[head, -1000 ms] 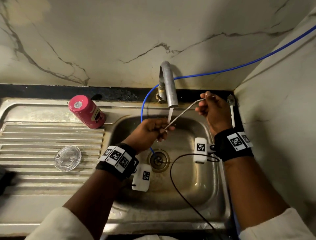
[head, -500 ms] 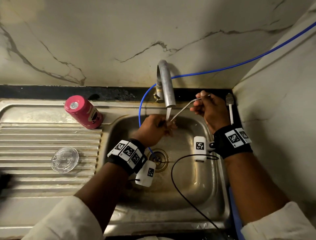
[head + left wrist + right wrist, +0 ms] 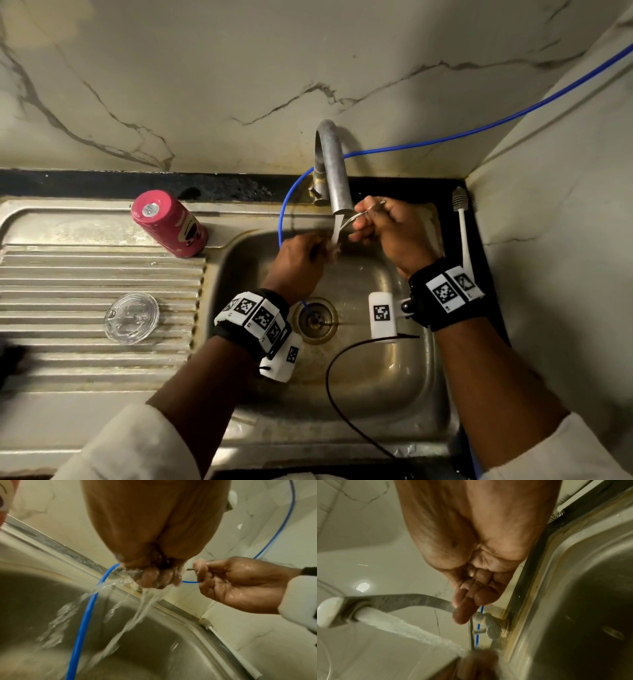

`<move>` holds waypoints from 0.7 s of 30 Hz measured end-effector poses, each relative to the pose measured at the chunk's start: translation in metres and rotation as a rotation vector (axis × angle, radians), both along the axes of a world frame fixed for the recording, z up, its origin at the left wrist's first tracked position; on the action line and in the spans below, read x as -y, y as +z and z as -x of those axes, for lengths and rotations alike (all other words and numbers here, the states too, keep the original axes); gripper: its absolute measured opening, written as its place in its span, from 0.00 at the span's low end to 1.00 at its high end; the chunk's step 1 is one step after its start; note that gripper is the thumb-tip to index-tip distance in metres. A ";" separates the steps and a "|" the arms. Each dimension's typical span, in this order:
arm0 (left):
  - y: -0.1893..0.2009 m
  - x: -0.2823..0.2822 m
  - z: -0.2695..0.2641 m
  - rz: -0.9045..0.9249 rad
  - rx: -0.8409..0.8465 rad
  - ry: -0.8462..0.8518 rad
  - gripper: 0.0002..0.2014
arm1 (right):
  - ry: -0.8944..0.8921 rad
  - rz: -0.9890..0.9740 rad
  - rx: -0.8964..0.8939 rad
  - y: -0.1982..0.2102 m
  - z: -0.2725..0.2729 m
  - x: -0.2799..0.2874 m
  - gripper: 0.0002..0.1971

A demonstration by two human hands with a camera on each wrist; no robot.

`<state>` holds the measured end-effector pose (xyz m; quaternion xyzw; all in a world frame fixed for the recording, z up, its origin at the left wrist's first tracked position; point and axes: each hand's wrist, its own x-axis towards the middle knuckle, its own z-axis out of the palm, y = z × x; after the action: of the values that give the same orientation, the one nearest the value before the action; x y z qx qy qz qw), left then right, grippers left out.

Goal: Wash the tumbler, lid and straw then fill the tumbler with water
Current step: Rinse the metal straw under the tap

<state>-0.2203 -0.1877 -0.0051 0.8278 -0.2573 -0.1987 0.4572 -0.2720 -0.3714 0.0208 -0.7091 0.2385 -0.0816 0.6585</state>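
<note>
A thin metal straw (image 3: 352, 217) runs between both hands under the running tap (image 3: 334, 171). My right hand (image 3: 368, 219) pinches its bent upper end beside the spout. My left hand (image 3: 322, 248) is curled round the lower part, right in the stream. In the left wrist view water pours off the left hand's fingers (image 3: 154, 580) and the straw (image 3: 190, 569) pokes out of the right hand (image 3: 231, 580). The pink tumbler (image 3: 169, 224) stands upside down on the drainboard's back edge. The clear lid (image 3: 132, 317) lies flat on the ribbed drainboard.
The steel sink (image 3: 394, 377) has a drain (image 3: 317, 320) with a blue hose (image 3: 282, 212) running into it. A white-handled bottle brush (image 3: 460, 219) lies on the black ledge right of the basin. A black cable (image 3: 342, 411) crosses the basin. Marble walls stand behind and at right.
The two hands have come closer together. My left hand slid up the straw toward the spout and my right hand moved left to the tap, so less straw shows between them.
</note>
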 end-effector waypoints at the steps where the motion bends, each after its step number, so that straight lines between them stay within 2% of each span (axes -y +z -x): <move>1: 0.001 0.003 0.001 0.026 0.024 -0.021 0.12 | -0.006 -0.026 -0.005 -0.002 0.000 -0.002 0.14; 5: -0.001 0.008 0.007 0.062 0.125 0.048 0.14 | -0.025 -0.072 -0.005 -0.002 0.001 -0.007 0.14; 9: -0.008 0.005 0.005 -0.051 0.248 0.110 0.19 | 0.050 -0.051 0.023 -0.001 0.007 -0.016 0.15; 11: -0.006 0.008 0.005 0.031 0.290 0.054 0.14 | 0.067 -0.038 0.023 -0.002 0.010 -0.019 0.15; 13: -0.002 0.012 0.009 0.130 0.283 0.004 0.08 | 0.088 -0.015 0.017 -0.003 0.013 -0.023 0.15; 18: -0.005 0.010 0.015 0.139 0.194 0.059 0.11 | 0.100 0.038 0.054 -0.001 0.018 -0.029 0.15; 19: -0.008 0.008 0.015 0.114 0.193 0.078 0.13 | 0.104 0.065 0.062 -0.002 0.018 -0.028 0.14; 21: -0.009 0.005 0.015 0.035 0.211 0.130 0.21 | 0.106 0.113 0.065 -0.004 0.018 -0.027 0.12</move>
<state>-0.2353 -0.1929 -0.0142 0.8509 -0.2532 -0.0761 0.4539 -0.2905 -0.3444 0.0172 -0.7536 0.1743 -0.0829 0.6283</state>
